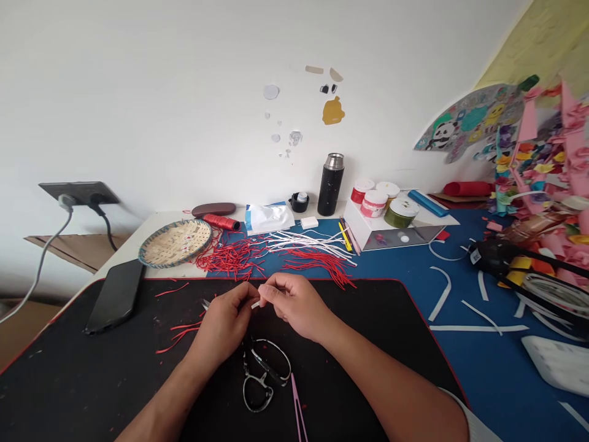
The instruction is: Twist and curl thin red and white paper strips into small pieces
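Observation:
Above the black mat, my left hand [227,319] and my right hand [294,304] meet at their fingertips. A small piece of white strip [256,304] shows between them, most of it hidden by the fingers. Both hands are closed in a pinch on it. Below them lies a pair of scissors [267,371] with dark handles; a metal tip shows beside my left hand. Pink tweezers [298,408] rest to the right of the scissors. Several short red cords [181,334] lie on the mat left of my left wrist.
Behind the mat [368,344] are red cords [234,258], white strips [308,242], a woven basket [175,244] and a black thermos [331,184]. A phone [117,294] lies at left. Lidded jars [401,212] stand on a white box. Paper strips [478,328] are scattered at right.

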The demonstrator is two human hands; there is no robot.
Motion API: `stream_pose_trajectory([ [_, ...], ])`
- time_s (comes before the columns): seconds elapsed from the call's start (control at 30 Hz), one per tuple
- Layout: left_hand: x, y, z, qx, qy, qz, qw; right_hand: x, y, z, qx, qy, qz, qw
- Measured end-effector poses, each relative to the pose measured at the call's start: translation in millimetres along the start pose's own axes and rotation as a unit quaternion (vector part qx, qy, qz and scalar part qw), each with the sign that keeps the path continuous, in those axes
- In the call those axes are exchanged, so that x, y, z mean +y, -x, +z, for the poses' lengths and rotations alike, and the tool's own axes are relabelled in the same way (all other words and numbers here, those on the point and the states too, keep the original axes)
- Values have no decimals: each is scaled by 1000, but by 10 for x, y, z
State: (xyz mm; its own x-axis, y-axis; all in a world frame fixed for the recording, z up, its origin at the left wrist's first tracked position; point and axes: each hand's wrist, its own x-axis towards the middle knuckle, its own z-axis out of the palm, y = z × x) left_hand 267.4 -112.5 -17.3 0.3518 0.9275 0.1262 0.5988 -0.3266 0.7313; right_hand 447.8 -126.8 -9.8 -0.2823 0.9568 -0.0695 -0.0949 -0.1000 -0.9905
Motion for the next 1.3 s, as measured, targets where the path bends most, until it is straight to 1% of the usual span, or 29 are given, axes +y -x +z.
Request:
stream_pose_trajectory([
  [0.13,-25,9,3,10,-25,13,1000,24,-14,-2,6,-7,-4,1000],
  [0.3,-39,13,4,27,-66,34,997,32,-17,2,-4,-5,-4,1000],
  [0.53,-79,16,-1,36,-112,65,991,67,-24,-3,-8,1,-3,1000],
  [0.73,-148,22,1,38,-134,77,987,107,-37,-18,-14,20,-3,1000],
  [0.83,-151,23,-3,34,-123,69,989,94,-32,-22,-17,19,-2,1000],
  [0.93,-127,11,-10,37,-96,43,994,63,-24,-22,-16,6,-3,1000],
  [1.13,-78,-20,-27,39,-25,-11,999,12,-30,-23,5,-75,15,997],
  [1.3,-81,-7,-15,31,28,-27,999,-16,-30,-58,30,-65,15,997],
])
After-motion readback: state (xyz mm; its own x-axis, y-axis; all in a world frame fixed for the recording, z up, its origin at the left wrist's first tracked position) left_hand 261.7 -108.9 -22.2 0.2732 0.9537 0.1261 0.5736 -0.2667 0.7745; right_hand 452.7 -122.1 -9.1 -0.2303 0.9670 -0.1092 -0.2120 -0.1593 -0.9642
